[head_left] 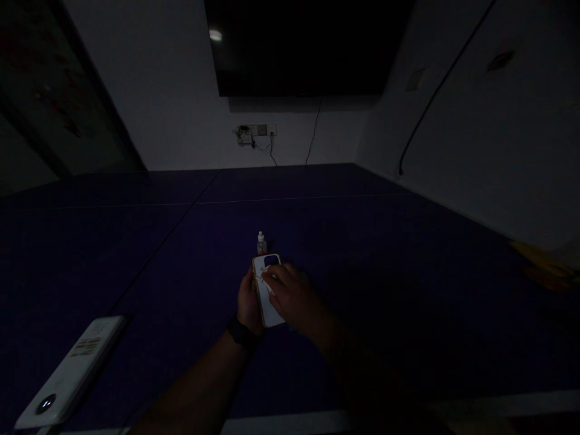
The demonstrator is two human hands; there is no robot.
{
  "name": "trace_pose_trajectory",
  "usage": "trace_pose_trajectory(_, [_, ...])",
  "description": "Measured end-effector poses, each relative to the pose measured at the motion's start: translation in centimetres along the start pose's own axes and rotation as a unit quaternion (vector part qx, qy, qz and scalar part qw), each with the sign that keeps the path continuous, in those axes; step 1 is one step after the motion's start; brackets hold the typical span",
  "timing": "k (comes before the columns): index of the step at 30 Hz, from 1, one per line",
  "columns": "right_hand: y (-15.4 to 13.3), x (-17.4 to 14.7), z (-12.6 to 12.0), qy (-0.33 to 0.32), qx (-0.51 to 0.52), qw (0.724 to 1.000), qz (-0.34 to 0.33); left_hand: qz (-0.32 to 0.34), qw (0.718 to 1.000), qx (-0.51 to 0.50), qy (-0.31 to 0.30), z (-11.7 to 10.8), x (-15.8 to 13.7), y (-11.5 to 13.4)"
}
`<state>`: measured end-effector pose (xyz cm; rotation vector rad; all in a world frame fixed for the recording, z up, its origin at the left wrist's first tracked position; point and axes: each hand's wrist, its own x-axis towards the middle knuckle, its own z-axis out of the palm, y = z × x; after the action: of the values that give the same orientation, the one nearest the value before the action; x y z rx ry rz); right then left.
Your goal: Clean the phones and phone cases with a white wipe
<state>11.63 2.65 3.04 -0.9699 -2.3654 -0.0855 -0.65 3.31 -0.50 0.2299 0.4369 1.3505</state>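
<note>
My left hand (250, 305), with a dark band at the wrist, grips a smartphone (269, 311) by its left edge. The phone has a white back, an orange-brown rim and a dark camera block near its top. On that back rests my right hand (290, 296), fingers pinched around a small white wipe (266, 275), just below the camera block. Much of the wipe is hidden by the fingers. A small clear bottle (261, 244) with a white cap stands just beyond the top of the phone.
A dark blue table (181, 260) spreads around the hands. At its near left lies a long white device (75, 368) with a round display. Sockets (257, 130) with cables and a large dark screen (303, 48) are on the wall. Something yellow (544, 260) lies far right.
</note>
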Motion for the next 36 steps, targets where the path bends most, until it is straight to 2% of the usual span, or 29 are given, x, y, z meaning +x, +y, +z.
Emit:
trace_pose_trajectory(5, [0.1, -0.6, -0.2, -0.008, 0.006, 0.997, -0.078, -0.058, 0.998, -0.008, -0.031, -0.4, 0.1, 0.2])
trace_pose_trajectory(9, [0.7, -0.5, -2.3, -0.058, -0.020, 0.991, -0.117, -0.072, 0.996, -0.006, -0.044, -0.2, 0.0, 0.4])
trace_pose_trajectory(12, [1.4, -0.3, -3.9, -0.079, -0.039, 0.990, -0.112, -0.055, 0.997, -0.013, -0.046, 0.2, -0.1, 0.3])
trace_pose_trajectory(15, [1.8, -0.5, -4.5, -0.056, -0.050, 0.994, -0.080, -0.035, 0.999, -0.011, -0.028, 0.7, -0.1, 0.2])
trace_pose_trajectory(19, [1.9, -1.1, -3.8, -0.004, -0.063, 0.997, -0.032, -0.024, 1.000, 0.000, -0.007, 0.9, -0.2, 0.3])
trace_pose_trajectory(22, [2.1, -1.5, -3.0, 0.044, -0.066, 0.996, -0.034, -0.046, 0.998, 0.000, -0.033, 0.7, -0.3, 0.4])
trace_pose_trajectory(24, [2.3, -1.6, -2.4, 0.080, -0.058, 0.992, -0.083, -0.065, 0.996, 0.000, -0.058, 0.4, -0.3, 0.4])
trace_pose_trajectory(26, [2.6, -1.8, -1.9, 0.101, -0.037, 0.981, -0.160, -0.079, 0.994, 0.001, -0.072, 0.1, -0.2, 0.4])
trace_pose_trajectory(28, [2.9, -1.8, -1.4, 0.096, -0.010, 0.970, -0.224, -0.083, 0.994, -0.001, -0.071, -0.2, 0.0, 0.4])
trace_pose_trajectory(30, [3.1, -1.8, -0.9, 0.070, 0.011, 0.966, -0.247, -0.084, 0.994, -0.002, -0.068, -0.4, 0.2, 0.3])
trace_pose_trajectory(32, [3.3, -1.9, -0.3, 0.046, 0.016, 0.971, -0.233, -0.084, 0.994, -0.002, -0.067, -0.6, 0.3, 0.2])
trace_pose_trajectory(36, [3.0, -1.8, 0.7, 0.036, -0.008, 0.988, -0.151, -0.070, 0.996, -0.003, -0.063, -0.7, 0.3, 0.0])
